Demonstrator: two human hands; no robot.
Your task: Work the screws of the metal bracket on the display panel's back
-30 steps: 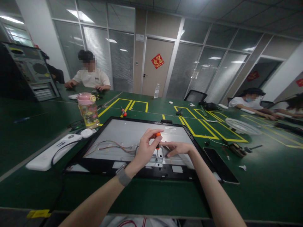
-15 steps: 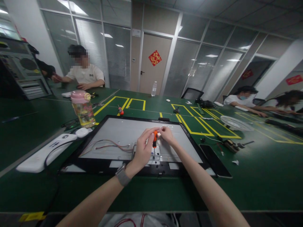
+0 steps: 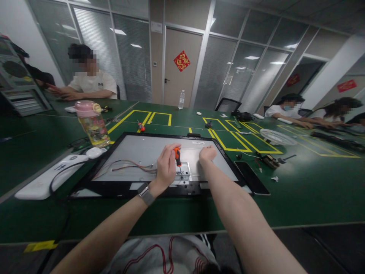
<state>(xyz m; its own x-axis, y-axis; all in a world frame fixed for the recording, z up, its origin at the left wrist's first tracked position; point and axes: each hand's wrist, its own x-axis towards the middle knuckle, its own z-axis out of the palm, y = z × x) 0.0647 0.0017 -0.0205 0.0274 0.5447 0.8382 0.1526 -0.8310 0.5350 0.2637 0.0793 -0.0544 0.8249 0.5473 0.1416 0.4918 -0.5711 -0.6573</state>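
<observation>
A flat monitor panel in a black frame (image 3: 114, 188) lies face down on the green table, its grey metal back up. My left hand (image 3: 164, 167) is closed round a small orange-handled screwdriver (image 3: 177, 156), held upright with its tip on a metal bracket (image 3: 186, 172) near the panel's lower edge. My right hand (image 3: 207, 153) rests on the panel just right of the screwdriver, fingers curled into a loose fist; what is inside it is hidden. Thin coloured wires (image 3: 128, 166) run across the panel to the left of my left hand.
A pink-lidded bottle (image 3: 91, 123) and a white device (image 3: 42, 182) with a black cable sit to the left. A dark phone (image 3: 251, 177), small parts and a fan grille (image 3: 278, 137) lie to the right. Other people sit at the far left and far right.
My right hand has left the screwdriver's top, moved right and closed into a fist on the panel. The left hand still holds the screwdriver upright. The camera has tilted down.
</observation>
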